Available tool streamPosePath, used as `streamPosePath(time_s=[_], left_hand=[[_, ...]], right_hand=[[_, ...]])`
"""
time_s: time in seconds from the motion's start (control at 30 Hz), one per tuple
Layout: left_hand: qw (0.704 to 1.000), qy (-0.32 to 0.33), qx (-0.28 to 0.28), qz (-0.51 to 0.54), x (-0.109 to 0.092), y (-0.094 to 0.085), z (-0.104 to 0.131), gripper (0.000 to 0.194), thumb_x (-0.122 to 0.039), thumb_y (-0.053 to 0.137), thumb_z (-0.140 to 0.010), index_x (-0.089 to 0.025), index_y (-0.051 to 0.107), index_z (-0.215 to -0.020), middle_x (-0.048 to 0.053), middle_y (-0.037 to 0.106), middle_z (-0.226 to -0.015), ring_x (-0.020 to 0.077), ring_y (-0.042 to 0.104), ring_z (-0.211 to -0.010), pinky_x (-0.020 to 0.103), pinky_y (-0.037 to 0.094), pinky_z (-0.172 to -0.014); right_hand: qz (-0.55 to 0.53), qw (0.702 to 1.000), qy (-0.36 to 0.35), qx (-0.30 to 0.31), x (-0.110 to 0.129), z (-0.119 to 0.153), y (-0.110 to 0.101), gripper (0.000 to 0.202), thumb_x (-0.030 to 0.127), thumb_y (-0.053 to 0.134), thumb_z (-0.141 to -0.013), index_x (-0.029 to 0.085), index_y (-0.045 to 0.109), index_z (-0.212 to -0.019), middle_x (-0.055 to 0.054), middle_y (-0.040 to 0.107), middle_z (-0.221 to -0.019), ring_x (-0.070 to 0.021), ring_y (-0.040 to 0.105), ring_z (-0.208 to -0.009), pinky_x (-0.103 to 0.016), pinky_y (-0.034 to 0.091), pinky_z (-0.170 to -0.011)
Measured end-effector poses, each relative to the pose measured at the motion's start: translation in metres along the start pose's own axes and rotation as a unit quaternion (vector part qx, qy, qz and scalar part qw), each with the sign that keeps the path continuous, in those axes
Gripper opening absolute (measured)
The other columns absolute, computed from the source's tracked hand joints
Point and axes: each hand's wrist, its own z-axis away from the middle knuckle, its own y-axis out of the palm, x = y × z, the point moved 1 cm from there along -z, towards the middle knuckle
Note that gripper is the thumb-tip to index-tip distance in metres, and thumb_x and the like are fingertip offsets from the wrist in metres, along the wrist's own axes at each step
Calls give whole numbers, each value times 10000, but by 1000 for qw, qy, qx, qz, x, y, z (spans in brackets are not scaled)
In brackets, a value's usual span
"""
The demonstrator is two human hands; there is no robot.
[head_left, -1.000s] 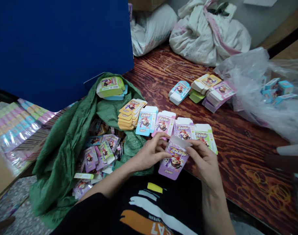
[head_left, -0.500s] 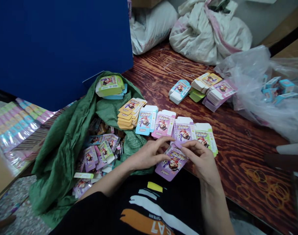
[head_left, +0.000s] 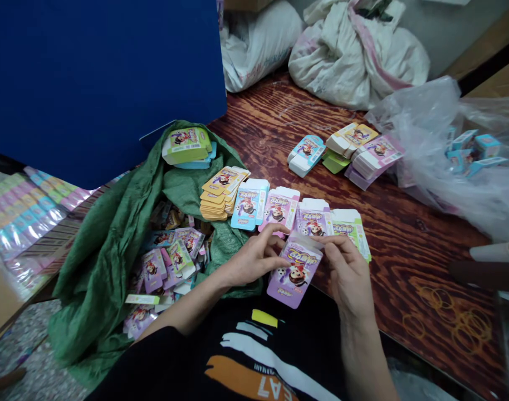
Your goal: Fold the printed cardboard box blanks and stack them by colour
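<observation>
A flat purple card box [head_left: 295, 273] with a cartoon figure is held over my lap at the table's front edge. My left hand [head_left: 258, 257] grips its left side between thumb and fingers. At its top right flap, my right hand [head_left: 345, 262] pinches the edge with thumb and forefinger. Just beyond stand piles of flattened card boxes in a row: yellow [head_left: 221, 192], blue [head_left: 249, 205], pink [head_left: 278, 207], purple [head_left: 313, 216] and green [head_left: 350, 225].
A green sack [head_left: 112, 245] at the left holds loose small boxes [head_left: 154, 270]. Banded bundles [head_left: 352, 139] lie farther back on the wooden table [head_left: 263, 128]. Rubber bands [head_left: 467, 328] are at the right, near a clear plastic bag [head_left: 442, 128]. White sacks [head_left: 358, 61] stand behind.
The purple box has turned more upright and its top flap now stands lifted. My right hand has shifted slightly right, to the flap's corner.
</observation>
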Motion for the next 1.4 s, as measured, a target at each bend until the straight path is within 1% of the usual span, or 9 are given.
streamPosePath(time_s=[0.07, 0.13, 0.4, 0.5, 0.6, 0.77, 1.0, 1.23, 1.4], left_hand=[[1000, 0, -11, 7, 1, 0, 0, 530, -269, 773, -850, -234, 505, -1305, 38, 665, -1014, 151, 661, -806, 257, 517, -689], [1000, 5, -11, -5, 1, 0, -1, 507, -281, 772, -852, -233, 539, -1300, 38, 656, -1029, 145, 652, -808, 260, 518, -701], [999, 8, 16, -40, -1, 1, -1, 413, -289, 774, -847, -195, 632, -1223, 13, 665, -928, 142, 638, -785, 255, 494, -696], [999, 4, 12, -31, -3, 3, -1, 418, -293, 781, -842, -195, 624, -1217, 24, 672, -954, 150, 651, -809, 256, 499, -699], [1000, -9, -5, -2, -3, 5, -3, 495, -266, 784, -834, -216, 559, -1272, 40, 684, -1011, 158, 674, -833, 263, 515, -710], [1000, -17, -15, -2, -3, 5, -5, 551, -224, 770, -838, -222, 485, -1311, 43, 685, -1019, 160, 688, -832, 273, 524, -723], [993, -7, 12, -113, -11, 2, -5, 533, -235, 744, -872, -239, 506, -1348, 39, 683, -1045, 185, 686, -898, 303, 534, -776], [992, 7, 0, -125, -6, 0, 0, 552, -231, 738, -879, -255, 509, -1381, 31, 676, -1036, 169, 663, -867, 289, 524, -762], [995, 7, -9, -98, -5, 0, 2, 566, -232, 742, -877, -255, 512, -1393, 34, 660, -1025, 170, 660, -864, 290, 526, -766]], right_hand=[[10, 998, -53, -35, -2, 5, -1, 247, 453, 785, -839, 225, 697, -808, -67, 771, -1021, -210, 704, -909, -325, 567, -782], [40, 995, -82, -50, -4, 8, -2, 207, 412, 796, -833, 226, 709, -809, -56, 755, -996, -210, 692, -939, -321, 552, -816], [133, 987, -92, 18, -1, 11, -2, 256, 383, 750, -856, 212, 669, -683, -1, 635, -681, -157, 588, -641, -273, 483, -615], [117, 987, -109, -30, 0, 14, -2, 152, 353, 756, -861, 238, 711, -950, 2, 680, -762, -167, 637, -687, -275, 515, -641], [135, 983, -126, -23, 3, 13, -3, 274, 338, 728, -895, 268, 700, -1159, -12, 719, -868, -178, 672, -756, -298, 545, -703], [159, 974, -129, 99, 5, 3, -7, 137, 360, 692, -923, 255, 777, -903, -41, 744, -907, -208, 690, -862, -318, 553, -768], [99, 994, -17, 47, 0, -8, -8, 219, 427, 803, -800, 218, 739, -791, -5, 673, -684, -143, 587, -603, -245, 476, -554], [118, 978, -35, 168, 12, -16, -8, 273, 461, 829, -773, 218, 753, -673, -71, 781, -809, -219, 713, -749, -326, 574, -696], [152, 971, -90, 160, 13, -11, -14, 194, 417, 762, -865, 255, 809, -770, -66, 796, -864, -234, 736, -834, -358, 584, -779]])
